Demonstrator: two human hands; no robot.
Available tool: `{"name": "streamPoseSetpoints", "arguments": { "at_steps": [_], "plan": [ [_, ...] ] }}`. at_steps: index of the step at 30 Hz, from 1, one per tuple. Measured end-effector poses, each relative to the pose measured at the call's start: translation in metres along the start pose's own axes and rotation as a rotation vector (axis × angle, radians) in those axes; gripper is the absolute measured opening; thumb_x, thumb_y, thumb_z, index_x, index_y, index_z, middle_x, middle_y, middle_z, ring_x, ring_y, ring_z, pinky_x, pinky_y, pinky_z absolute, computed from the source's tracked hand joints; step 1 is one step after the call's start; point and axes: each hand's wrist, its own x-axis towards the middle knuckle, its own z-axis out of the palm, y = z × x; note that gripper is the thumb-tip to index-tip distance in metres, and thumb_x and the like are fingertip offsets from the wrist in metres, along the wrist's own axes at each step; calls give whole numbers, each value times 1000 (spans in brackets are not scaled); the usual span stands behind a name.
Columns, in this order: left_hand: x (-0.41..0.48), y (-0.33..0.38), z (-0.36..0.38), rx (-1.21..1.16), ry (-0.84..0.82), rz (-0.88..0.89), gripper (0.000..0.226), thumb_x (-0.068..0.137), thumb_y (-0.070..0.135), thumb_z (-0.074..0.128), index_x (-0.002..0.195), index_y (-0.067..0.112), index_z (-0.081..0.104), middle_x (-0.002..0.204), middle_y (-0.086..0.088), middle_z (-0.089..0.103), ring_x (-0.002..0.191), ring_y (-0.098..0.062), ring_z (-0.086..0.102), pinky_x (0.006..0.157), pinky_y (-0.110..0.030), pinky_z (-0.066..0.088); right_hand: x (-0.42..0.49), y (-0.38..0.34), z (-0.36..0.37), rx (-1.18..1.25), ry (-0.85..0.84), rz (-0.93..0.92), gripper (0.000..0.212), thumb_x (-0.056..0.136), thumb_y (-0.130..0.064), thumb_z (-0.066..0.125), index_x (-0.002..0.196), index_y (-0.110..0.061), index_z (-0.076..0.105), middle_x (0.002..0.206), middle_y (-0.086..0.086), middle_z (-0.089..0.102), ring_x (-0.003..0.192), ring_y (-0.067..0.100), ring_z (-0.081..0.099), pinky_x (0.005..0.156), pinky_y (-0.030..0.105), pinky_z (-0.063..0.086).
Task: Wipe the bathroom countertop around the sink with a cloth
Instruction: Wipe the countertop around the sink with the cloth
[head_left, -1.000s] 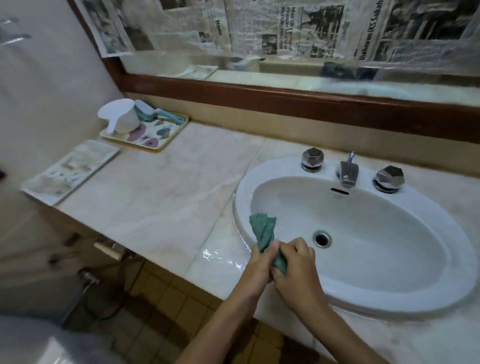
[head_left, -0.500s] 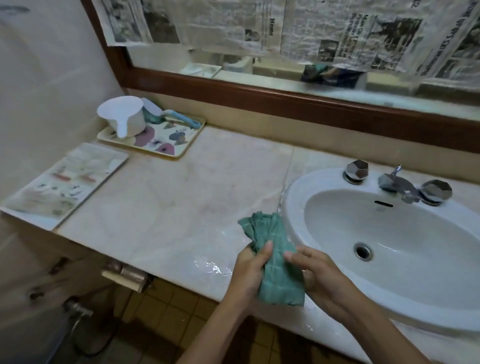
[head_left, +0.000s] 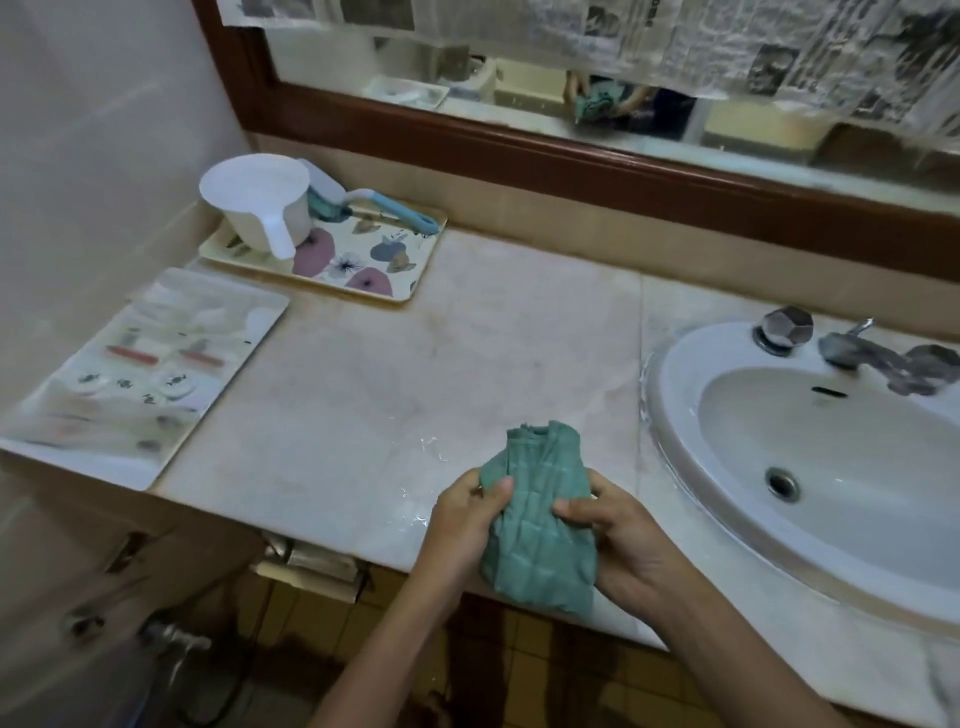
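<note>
- A person is holding a green cloth (head_left: 540, 525) in both hands just left of the sink (head_left: 670, 415). It is hanging above the front edge of the marble countertop (head_left: 415, 374) and is not resting on the stone.
- The left hand (head_left: 462, 525) is gripping the cloth's left side, with the thumb pressing on the front and the fingers curling behind.
- The right hand (head_left: 618, 530) is pinching the opposite side. Its thumb is lying across the fabric, and the other fingers are tucked behind it, mostly hidden.
- The cloth is looking soft, light and limp (a quilted weave, bunched lengthwise and drooping under its own weight). It is likely to flop open or trail if taken by one edge, and rough handling is unlikely to harm it.
- For wiping, it is probably best gathered into a folded pad and pressed flat under a spread palm, not held by a corner.
- Water droplets (head_left: 431, 447) are glinting on the countertop just left of the sink, near the cloth. The wet stone is likely slick, so a pad will slide easily and will need firm downward pressure.
- Well left of the sink, a floral tray (head_left: 410, 293) is carrying a white jug (head_left: 260, 202) and a blue-handled brush (head_left: 395, 208), which is limiting the room for a wide stroke.
</note>
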Motion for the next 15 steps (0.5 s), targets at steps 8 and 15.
{"name": "streamPoseSetpoints", "arguments": {
  "at_steps": [8, 15],
  "plan": [
    [13, 2, -75, 312, 452, 237, 22, 85, 13, 67, 95, 32, 66, 91, 6, 68, 81, -2, 62, 77, -21, 48, 20, -48, -14, -821, 517, -523, 35, 46, 1, 48, 79, -11, 53, 79, 12, 57, 73, 30, 55, 60, 35, 45],
    [63, -2, -140, 1028, 628, 319, 42, 92, 31, 57, 133, 20, 54, 148, -4, 39, 137, -28, 29, 107, -50, 28, 97, -70, -48, -1666, 470, -637, 32, 53, -3, 39, 75, -25, 48, 91, 1, 61, 95, 32, 57, 83, 46, 45]
  ]
}}
